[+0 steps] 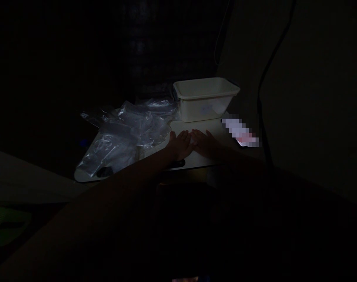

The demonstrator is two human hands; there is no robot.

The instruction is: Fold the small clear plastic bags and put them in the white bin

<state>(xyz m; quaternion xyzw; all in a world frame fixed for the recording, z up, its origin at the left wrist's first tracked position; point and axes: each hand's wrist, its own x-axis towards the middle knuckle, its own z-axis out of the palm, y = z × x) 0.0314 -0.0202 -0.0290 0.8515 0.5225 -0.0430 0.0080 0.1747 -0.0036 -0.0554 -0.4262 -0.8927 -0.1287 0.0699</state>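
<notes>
My left hand point(180, 145) lies over the white table point(202, 159), fingers stretched forward and thumb apart. Beside it, my right hand point(205, 143) is also spread flat, its fingertips close to those of the left. A small pale patch shows between the two hands; whether it is a thing or bare tabletop I cannot make out. Left of my hands lies a loose heap of clear plastic bags point(137, 125). Behind them stands a white plastic tub point(200, 109), upright, with its inside mostly hidden. The light is very dim.
A lit phone point(240, 133), its screen blurred out, lies at the table's right side. A dark cable point(259, 98) hangs down the right wall. The tabletop has dark oval cut-outs point(104, 171) near its front edge. Something green point(9, 225) sits low at the left.
</notes>
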